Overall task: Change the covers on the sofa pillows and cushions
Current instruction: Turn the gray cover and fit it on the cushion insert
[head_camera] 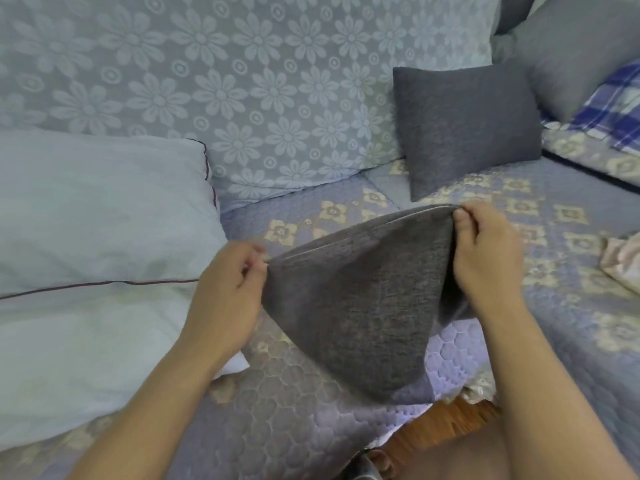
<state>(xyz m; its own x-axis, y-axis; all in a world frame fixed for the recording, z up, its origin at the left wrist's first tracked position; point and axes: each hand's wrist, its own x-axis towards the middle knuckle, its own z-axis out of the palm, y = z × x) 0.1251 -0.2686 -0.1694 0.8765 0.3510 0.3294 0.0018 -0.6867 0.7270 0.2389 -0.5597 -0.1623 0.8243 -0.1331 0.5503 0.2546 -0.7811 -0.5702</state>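
A limp dark grey pillow cover (360, 306) hangs over the sofa seat, stretched between both hands along its zipper edge. My left hand (228, 289) pinches the cover's left corner. My right hand (485, 254) pinches the right corner, thumb on top. A bare white pillow (97, 254) with thin dark piping lies on the seat to the left, just beside my left hand. A small grey covered pillow (467, 129) leans against the backrest at the upper right.
The sofa seat (554, 258) wears a quilted purple cover with cream flowers; the backrest (242, 81) is pale floral fabric. A larger grey cushion (581, 57) and blue plaid cloth (613, 109) sit far right. A crumpled pinkish cloth (623, 261) lies at the right edge.
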